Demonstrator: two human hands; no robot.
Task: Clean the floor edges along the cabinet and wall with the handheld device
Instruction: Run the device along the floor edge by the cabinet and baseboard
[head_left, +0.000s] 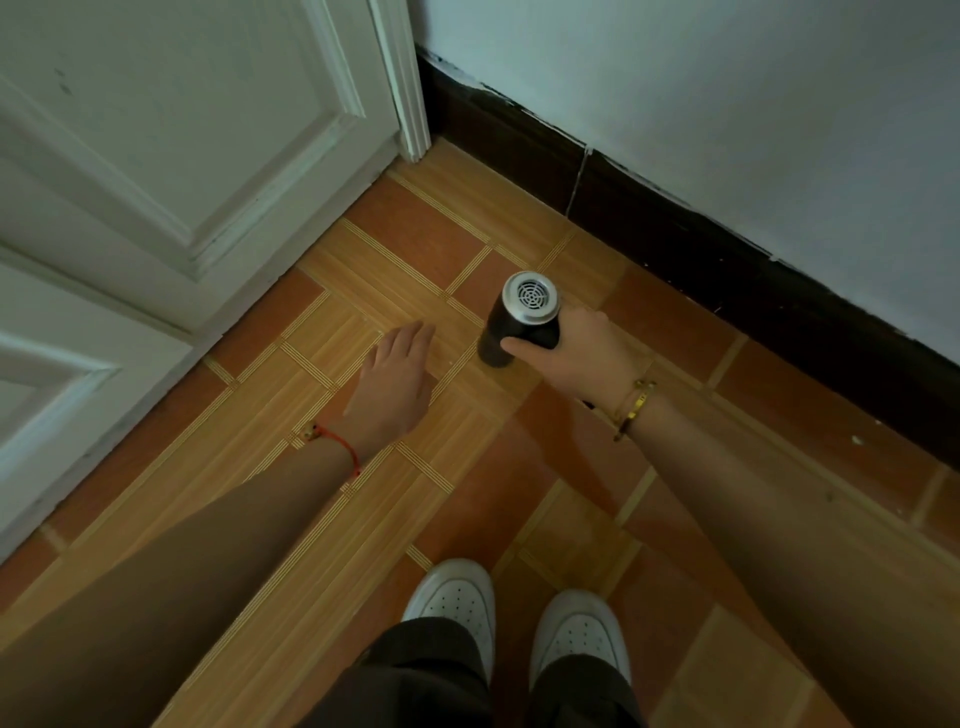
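My right hand (576, 353) grips a black cylindrical handheld device (522, 317) with a silver vented end cap facing up at me; its lower end points down toward the tiled floor (395, 270). My left hand (395, 379) hangs empty beside it, fingers loosely together, palm down above the floor. The white panelled cabinet (171, 156) runs along the left. The pale wall (727, 104) with a dark skirting board (675, 244) runs along the right. They meet in a corner at the top centre, well ahead of the device.
Orange and wood-patterned floor tiles fill the middle. My two white shoes (514, 613) and dark trouser legs stand at the bottom centre. A small white speck (856, 440) lies on the floor near the skirting at the right.
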